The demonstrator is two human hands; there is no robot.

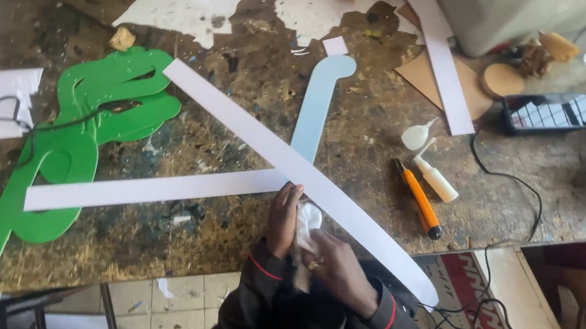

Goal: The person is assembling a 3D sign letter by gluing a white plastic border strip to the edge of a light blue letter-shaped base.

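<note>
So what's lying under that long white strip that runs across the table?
Under the long white strip lie a pale blue piece and another white strip, both on the table. The parts beneath the crossing are hidden.

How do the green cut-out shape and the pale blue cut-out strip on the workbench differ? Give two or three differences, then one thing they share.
The green cut-out is broad, curly and pierced with slots; the pale blue strip is narrow, with one hooked end. White strips cross the blue strip's lower end but only the green cut-out's edges. The green one lies far left, the blue one mid-bench. Both lie flat on the workbench.
</note>
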